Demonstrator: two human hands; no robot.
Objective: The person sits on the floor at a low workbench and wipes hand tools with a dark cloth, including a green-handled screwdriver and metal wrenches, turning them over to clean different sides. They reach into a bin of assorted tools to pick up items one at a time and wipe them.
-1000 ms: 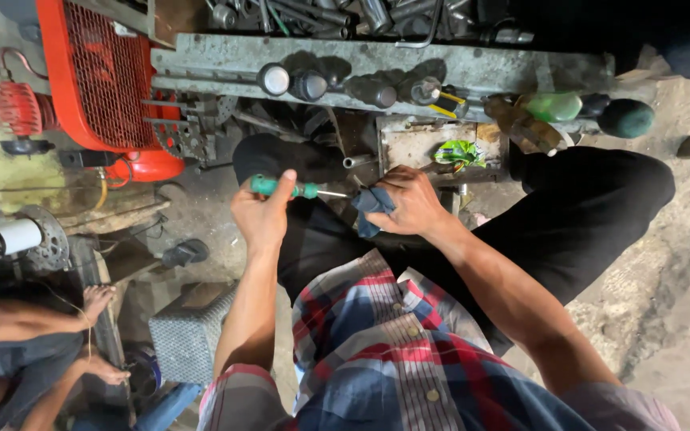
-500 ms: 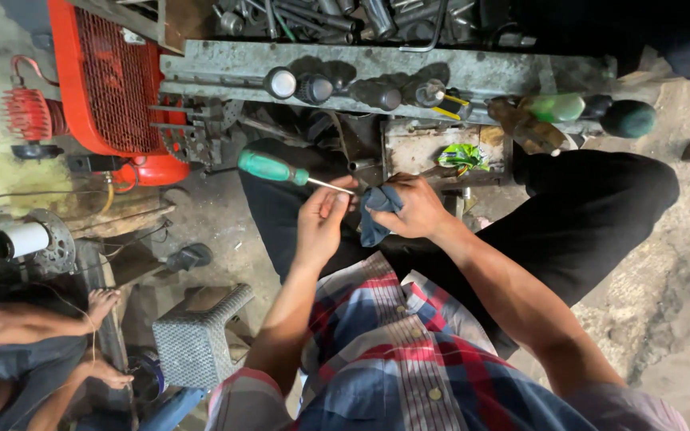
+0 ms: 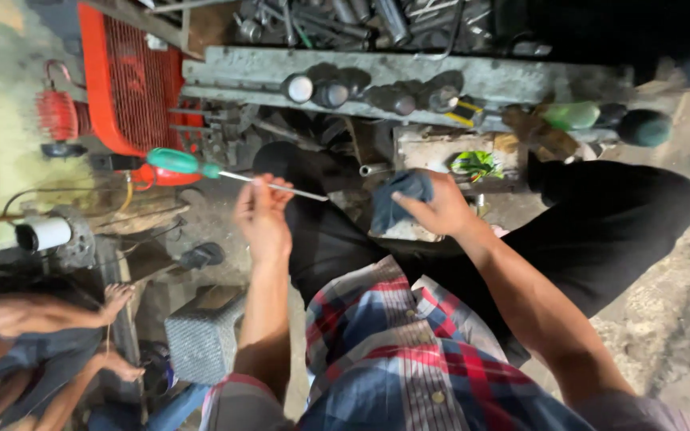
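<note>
The left hand (image 3: 261, 214) is raised in front of the person's black-trousered knees, its fingers (image 3: 255, 190) pinched together on the thin metal shaft of a screwdriver (image 3: 225, 174); the tool lies nearly level, its green handle (image 3: 176, 162) pointing left toward the orange machine (image 3: 125, 84), its tip pointing right toward the other hand; the right hand (image 3: 441, 209) is closed around a crumpled dark blue rag (image 3: 399, 199), fingers clamped on the cloth, just right of the screwdriver's tip and apart from it; beyond both hands a grey metal counter (image 3: 521, 80) carries a row of dark round sockets (image 3: 397, 97) and a green bottle (image 3: 573, 116) lying on its side; a woven grey stool (image 3: 201, 335) stands on the floor lower left; another person's bare limbs (image 3: 37, 319) show at the left edge.
</note>
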